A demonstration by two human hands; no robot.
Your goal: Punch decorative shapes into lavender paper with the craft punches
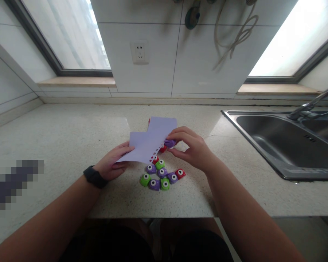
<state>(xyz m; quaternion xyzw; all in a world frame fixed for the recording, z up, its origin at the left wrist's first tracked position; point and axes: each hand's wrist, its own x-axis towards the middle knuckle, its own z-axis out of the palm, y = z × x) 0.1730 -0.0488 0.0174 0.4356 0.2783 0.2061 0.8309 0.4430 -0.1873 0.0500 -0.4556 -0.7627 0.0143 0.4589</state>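
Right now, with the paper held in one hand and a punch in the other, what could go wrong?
1. The left hand grips only a corner of the lavender paper, so the sheet may twist and the hole may land crooked.
2. The right hand pinches the purple punch near earlier cut-outs on the edge; holes might overlap.
3. The loose punches below could get knocked.

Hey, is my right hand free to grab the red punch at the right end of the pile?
Probably not yet: the right hand is pinching a purple punch on the paper. The red punch lies uncovered just below it, nothing blocking.
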